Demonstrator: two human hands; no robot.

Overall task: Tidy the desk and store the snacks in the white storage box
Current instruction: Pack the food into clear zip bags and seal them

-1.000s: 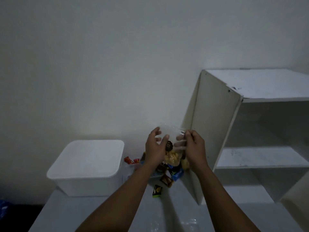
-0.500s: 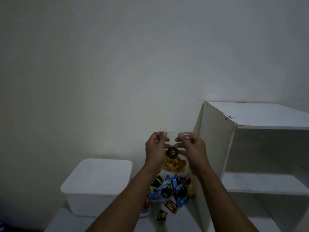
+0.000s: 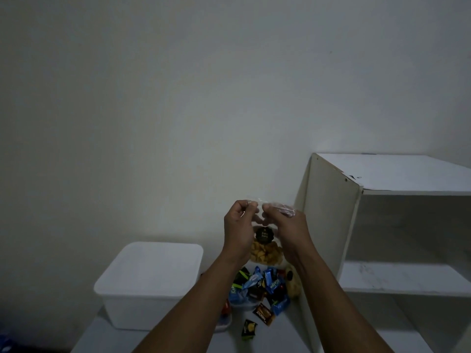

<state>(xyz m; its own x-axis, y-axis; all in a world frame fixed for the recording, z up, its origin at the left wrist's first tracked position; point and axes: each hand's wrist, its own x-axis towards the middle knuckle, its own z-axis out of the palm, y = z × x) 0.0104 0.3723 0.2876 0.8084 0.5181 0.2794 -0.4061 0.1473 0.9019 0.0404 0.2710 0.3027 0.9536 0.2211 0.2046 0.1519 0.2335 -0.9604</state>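
Observation:
A clear plastic bag of yellow puffed snacks (image 3: pixel 265 253) with a round black label hangs in the air in front of me. My left hand (image 3: pixel 238 225) and my right hand (image 3: pixel 286 225) each pinch its top edge, close together. Below them a heap of small wrapped snacks (image 3: pixel 260 289) in blue, black and green lies on the desk. The white storage box (image 3: pixel 150 284) stands to the left of the heap with its lid on. A second bag of yellow snacks (image 3: pixel 291 282) lies at the heap's right.
A white open shelf unit (image 3: pixel 331 220) stands on the desk to the right, its side panel close to my right hand. Two loose wrapped snacks (image 3: pixel 263 313) lie near the heap. The wall is right behind everything.
The bag's top has gone from held open to pinched together between both hands, and it hangs higher over the heap. My view tilted up, then steadied.

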